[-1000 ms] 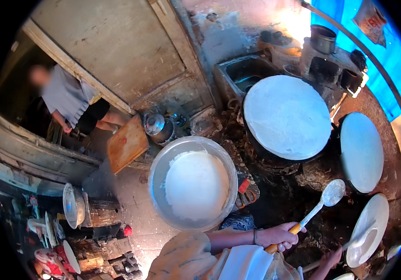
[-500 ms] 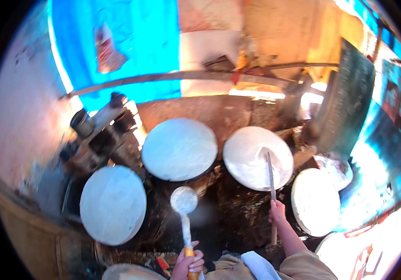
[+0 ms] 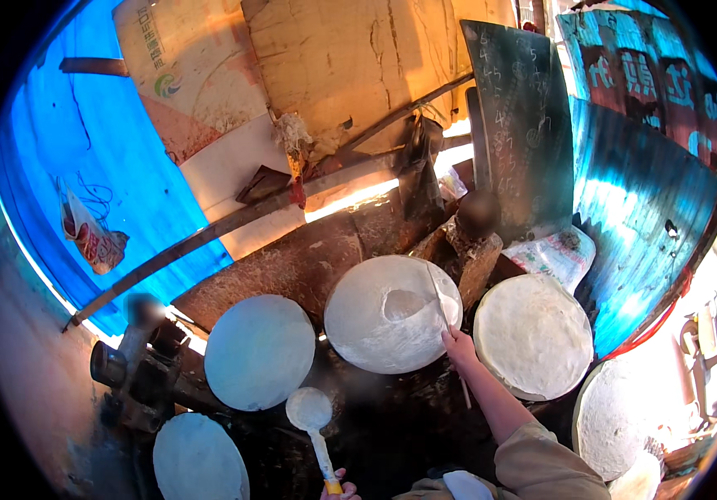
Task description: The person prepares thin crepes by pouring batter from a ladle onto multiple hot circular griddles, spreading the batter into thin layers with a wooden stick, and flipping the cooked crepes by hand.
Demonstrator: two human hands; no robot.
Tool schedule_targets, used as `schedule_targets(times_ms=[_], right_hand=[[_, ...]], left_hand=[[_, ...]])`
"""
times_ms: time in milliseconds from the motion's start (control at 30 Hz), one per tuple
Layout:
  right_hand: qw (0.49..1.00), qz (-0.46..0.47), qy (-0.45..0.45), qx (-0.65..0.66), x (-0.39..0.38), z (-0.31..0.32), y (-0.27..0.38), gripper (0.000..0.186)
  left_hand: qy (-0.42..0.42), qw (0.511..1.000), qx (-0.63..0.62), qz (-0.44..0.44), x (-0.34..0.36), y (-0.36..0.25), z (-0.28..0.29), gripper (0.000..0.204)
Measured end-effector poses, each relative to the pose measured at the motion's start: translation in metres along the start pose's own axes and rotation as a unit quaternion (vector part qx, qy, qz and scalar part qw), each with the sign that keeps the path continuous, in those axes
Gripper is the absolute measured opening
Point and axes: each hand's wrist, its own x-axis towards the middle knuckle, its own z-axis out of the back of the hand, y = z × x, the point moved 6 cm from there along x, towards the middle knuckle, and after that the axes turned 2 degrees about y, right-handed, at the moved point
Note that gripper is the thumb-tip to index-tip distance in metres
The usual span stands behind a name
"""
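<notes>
My left hand (image 3: 342, 490), at the lower edge, is closed round the yellow handle of a ladle (image 3: 309, 408), whose round bowl is coated white. My right hand (image 3: 460, 350) grips a long thin flat stick (image 3: 438, 293). The stick's upper part lies across the right side of a round griddle (image 3: 358, 312), which bears a thin whitish layer with a bare-looking oval patch (image 3: 406, 306) in the middle. A smooth, pale round griddle (image 3: 259, 352) stands left of it, close to the ladle. To the right, another round griddle (image 3: 533, 337) carries a thicker, cream-coloured rough layer.
One more pale round surface (image 3: 200, 458) stands at the lower left, and a cream-topped one (image 3: 613, 417) at the right. Behind the griddles run a brown barrier (image 3: 292, 279) and a wooden rail (image 3: 208, 237). A dark board (image 3: 525, 125) stands upright at the back right.
The view has turned right and tilted. My right hand has moved the stick from the griddle's middle to its right side. The ladle stays in my left hand, off the griddles.
</notes>
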Motion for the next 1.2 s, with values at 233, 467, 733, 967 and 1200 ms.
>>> schedule_targets(times_ms=[233, 467, 733, 967, 1200], right_hand=[[0.96, -0.115, -0.024, 0.252, -0.108, -0.088, -0.024, 0.042], [0.933, -0.103, 0.052, 0.342, -0.025, -0.049, 0.003, 0.037], [0.934, -0.14, 0.144, 0.296, -0.055, -0.091, 0.01, 0.037], [0.931, -0.169, 0.252, 0.202, -0.054, -0.011, -0.015, 0.026], [0.938, -0.114, 0.236, 0.225, -0.025, 0.011, 0.008, 0.031]], left_hand=[[0.007, 0.999, -0.034, 0.042, -0.004, 0.007, 0.018, 0.038], [-0.085, 0.996, 0.02, 0.022, -0.002, 0.019, -0.001, 0.043], [-0.048, 0.998, -0.031, 0.028, 0.014, 0.027, -0.015, 0.043], [-0.029, 1.0, 0.007, -0.003, 0.007, 0.027, -0.019, 0.049], [-0.04, 0.954, 0.294, 0.045, 0.064, -0.028, -0.052, 0.051]])
